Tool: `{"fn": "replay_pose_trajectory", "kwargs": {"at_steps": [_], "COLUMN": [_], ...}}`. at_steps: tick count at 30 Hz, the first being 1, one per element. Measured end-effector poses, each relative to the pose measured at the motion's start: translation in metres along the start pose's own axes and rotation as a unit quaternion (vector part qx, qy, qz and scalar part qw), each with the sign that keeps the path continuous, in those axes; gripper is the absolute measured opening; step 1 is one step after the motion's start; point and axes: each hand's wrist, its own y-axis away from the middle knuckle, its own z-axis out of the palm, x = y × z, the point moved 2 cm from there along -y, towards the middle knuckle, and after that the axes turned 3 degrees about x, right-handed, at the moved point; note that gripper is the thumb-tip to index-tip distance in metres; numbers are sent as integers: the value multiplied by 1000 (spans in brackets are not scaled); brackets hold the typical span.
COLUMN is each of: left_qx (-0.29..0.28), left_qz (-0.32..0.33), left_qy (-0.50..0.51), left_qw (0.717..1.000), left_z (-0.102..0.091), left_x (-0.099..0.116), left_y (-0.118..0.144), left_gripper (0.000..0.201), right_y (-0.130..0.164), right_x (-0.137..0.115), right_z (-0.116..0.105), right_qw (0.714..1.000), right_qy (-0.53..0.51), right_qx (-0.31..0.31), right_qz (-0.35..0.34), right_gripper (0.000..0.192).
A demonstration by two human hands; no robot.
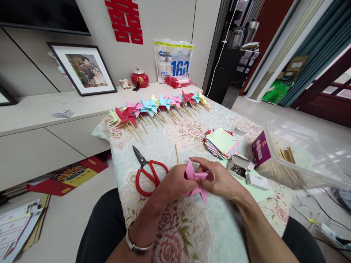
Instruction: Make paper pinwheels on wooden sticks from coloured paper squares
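A pink paper pinwheel (196,188) is held between both hands over the near part of the table. My left hand (177,182) grips its left side, fingers curled round the paper. My right hand (219,179) pinches the folded middle from the right, thumb near the centre; whether a pin is there I cannot tell. Beyond my left hand a thin wooden stick (177,154) points away from me. Red-handled scissors (148,171) lie to the left, their blades pointing away. An opened small box of metal pins (238,170) sits right of my right hand.
Finished pinwheels on sticks (149,106) line the table's far edge. A stack of coloured paper squares (222,141) lies right of centre. A clear plastic bin (298,160) with sticks stands at the right edge. A white cabinet (90,106) runs behind the flowered tablecloth (189,129).
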Motion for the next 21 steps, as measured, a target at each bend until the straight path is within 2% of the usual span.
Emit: {"fn": "replay_pose_trajectory", "kwargs": {"at_steps": [3, 6, 8, 11, 16, 19, 21], "left_qx": [6, -15, -30, -15, 5, 13, 41], "left_qz": [-3, -17, -26, -21, 8, 22, 21], "left_qy": [70, 167, 234, 297, 326, 321, 304], "left_qw": [998, 986, 971, 955, 945, 947, 952], "left_z": [2, 1, -1, -6, -3, 3, 5], "left_x": [2, 7, 12, 18, 25, 24, 21], "left_y": [0, 1, 2, 4, 6, 5, 4], "left_gripper": [8, 18, 22, 28, 38, 39, 37], "right_y": [-1, -2, -2, -4, -9, -11, -11], "right_x": [2, 7, 12, 18, 20, 16, 13], "right_z": [1, 0, 0, 1, 6, 12, 16], "right_qw": [1000, 994, 982, 957, 909, 898, 895], "right_qy": [-27, -106, -179, -270, -373, -392, -395], "right_qx": [9, 25, 41, 76, 165, 187, 196], "right_qz": [11, 29, 47, 73, 84, 76, 69], "right_gripper": [72, 70, 67, 63, 66, 62, 60]}}
